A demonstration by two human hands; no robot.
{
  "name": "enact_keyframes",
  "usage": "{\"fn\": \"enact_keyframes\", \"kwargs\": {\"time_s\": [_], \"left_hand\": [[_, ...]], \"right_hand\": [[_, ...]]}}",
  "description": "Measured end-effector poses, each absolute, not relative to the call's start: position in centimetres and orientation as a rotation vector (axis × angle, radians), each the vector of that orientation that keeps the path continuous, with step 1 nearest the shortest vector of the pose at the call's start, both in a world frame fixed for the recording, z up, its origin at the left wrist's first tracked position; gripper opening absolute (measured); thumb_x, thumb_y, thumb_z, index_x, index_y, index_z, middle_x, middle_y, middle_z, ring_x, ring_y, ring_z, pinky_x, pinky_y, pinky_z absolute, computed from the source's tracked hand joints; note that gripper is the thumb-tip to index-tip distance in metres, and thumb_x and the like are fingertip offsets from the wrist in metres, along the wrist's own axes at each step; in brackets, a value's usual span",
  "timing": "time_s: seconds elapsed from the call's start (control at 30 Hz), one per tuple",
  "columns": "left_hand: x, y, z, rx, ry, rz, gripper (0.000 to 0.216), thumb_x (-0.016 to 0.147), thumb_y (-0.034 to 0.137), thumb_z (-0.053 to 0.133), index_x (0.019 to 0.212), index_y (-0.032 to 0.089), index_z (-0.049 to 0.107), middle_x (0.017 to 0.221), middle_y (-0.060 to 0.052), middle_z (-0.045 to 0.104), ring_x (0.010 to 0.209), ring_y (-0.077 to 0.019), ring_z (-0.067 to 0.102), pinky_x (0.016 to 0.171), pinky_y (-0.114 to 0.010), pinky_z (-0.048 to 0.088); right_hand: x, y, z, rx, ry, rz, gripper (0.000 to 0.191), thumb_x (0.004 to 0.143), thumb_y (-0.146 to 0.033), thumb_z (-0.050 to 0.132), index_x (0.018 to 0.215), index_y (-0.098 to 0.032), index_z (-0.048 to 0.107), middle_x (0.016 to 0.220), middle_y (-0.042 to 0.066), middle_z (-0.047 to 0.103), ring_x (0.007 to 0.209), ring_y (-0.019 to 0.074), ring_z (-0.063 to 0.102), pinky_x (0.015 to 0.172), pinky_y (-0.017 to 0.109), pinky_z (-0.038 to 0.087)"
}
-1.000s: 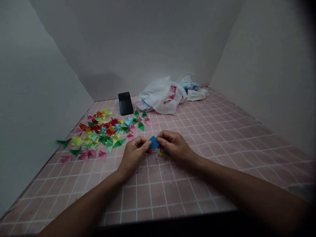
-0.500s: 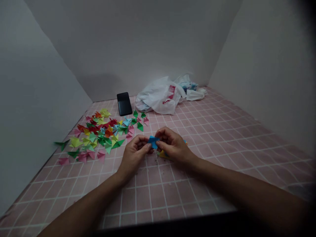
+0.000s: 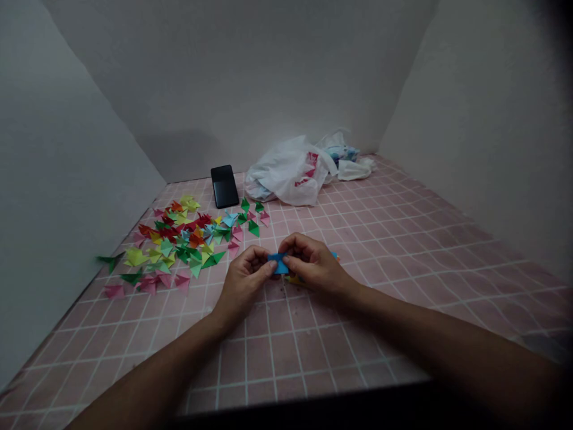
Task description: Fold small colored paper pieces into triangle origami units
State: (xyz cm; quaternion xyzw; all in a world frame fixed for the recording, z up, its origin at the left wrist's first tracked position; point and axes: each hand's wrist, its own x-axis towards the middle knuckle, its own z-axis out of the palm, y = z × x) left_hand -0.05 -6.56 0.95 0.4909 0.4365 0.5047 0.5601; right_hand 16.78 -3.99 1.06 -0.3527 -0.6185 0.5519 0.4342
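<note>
A small blue paper piece (image 3: 279, 263) is pinched between both hands just above the pink checked table cover (image 3: 380, 239). My left hand (image 3: 244, 283) grips its left edge with thumb and fingers closed. My right hand (image 3: 311, 265) grips its right edge, fingers curled over it. Under my right hand lie a few more coloured paper pieces (image 3: 293, 279), mostly hidden. To the left spreads a heap of several folded paper triangles (image 3: 179, 242) in green, yellow, red, pink and light blue.
A black phone (image 3: 224, 186) leans near the back wall. A crumpled white plastic bag (image 3: 290, 170) with red print lies at the back, more white bags (image 3: 347, 161) beside it. Grey walls close in on left, back and right.
The blue paper went from a flat diamond shape to a narrower folded strip between the fingers. Both hands stayed in nearly the same spot.
</note>
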Motion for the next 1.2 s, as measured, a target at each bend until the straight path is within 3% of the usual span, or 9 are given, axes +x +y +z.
{"fn": "enact_keyframes", "kwargs": {"time_s": [0.7, 1.2], "left_hand": [[-0.20, -7.10, 1.09, 1.086, 1.006, 1.103, 0.027, 0.076, 0.035, 0.077, 0.078, 0.017, 0.057, 0.069, 0.000, 0.070, 0.063, -0.0138, 0.069, 0.064, -0.025, 0.056], [0.04, -7.05, 1.43, 1.129, 1.050, 1.153, 0.020, 0.073, 0.027, 0.077, 0.078, 0.016, 0.062, 0.072, 0.001, 0.065, 0.064, -0.0115, 0.063, 0.062, -0.024, 0.055]], "right_hand": [[16.86, -4.56, 1.64, -0.926, -1.497, 1.487, 0.012, 0.076, -0.024, 0.063, 0.085, -0.019, 0.056, 0.057, -0.006, 0.054, 0.046, 0.0082, 0.046, 0.044, 0.021, 0.034], [16.72, -4.60, 1.58, -0.876, -1.477, 1.531, 0.012, 0.075, -0.024, 0.066, 0.080, -0.019, 0.056, 0.056, -0.007, 0.051, 0.047, 0.0069, 0.042, 0.042, 0.020, 0.031]]}}
